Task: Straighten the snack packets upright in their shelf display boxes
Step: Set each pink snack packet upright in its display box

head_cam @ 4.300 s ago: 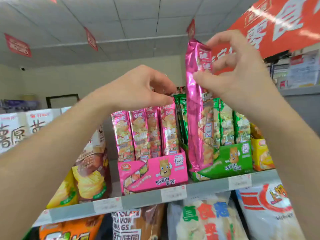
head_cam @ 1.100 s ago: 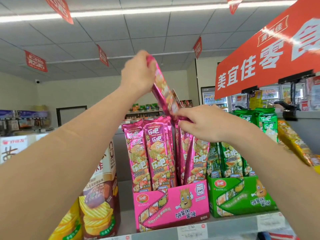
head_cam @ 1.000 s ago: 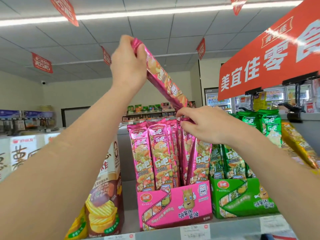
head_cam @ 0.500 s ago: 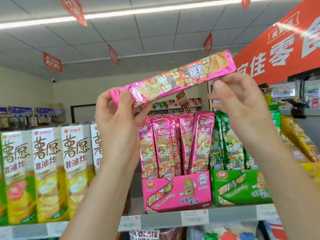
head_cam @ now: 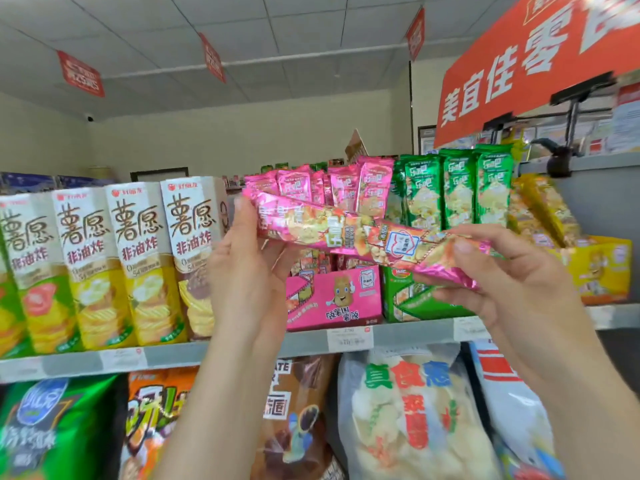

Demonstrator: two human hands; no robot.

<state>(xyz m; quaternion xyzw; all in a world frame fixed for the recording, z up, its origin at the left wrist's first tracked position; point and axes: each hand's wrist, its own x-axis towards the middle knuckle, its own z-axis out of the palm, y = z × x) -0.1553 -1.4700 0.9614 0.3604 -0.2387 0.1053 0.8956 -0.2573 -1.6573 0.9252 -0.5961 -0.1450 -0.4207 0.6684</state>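
Observation:
A long pink snack packet (head_cam: pixel 349 233) lies almost level in front of the shelf, its right end a little lower. My left hand (head_cam: pixel 246 268) grips its left end and my right hand (head_cam: pixel 498 275) pinches its right end. Behind it the pink display box (head_cam: pixel 334 299) stands on the shelf with several pink packets (head_cam: pixel 346 183) upright in it. To its right, the green display box (head_cam: pixel 415 303) holds upright green packets (head_cam: pixel 453 185). Further right, yellow packets (head_cam: pixel 543 202) lean over in a yellow box (head_cam: pixel 602 268).
Tall chip cartons (head_cam: pixel 138 265) stand in a row left of the pink box. The grey shelf edge (head_cam: pixel 408 334) carries price tags. Large snack bags (head_cam: pixel 412 417) fill the shelf below. A red sign (head_cam: pixel 533 60) hangs at the upper right.
The pink packet was drawn up out of its box, turned from upright to level, and has come down from above the packets to in front of them. My view has dropped.

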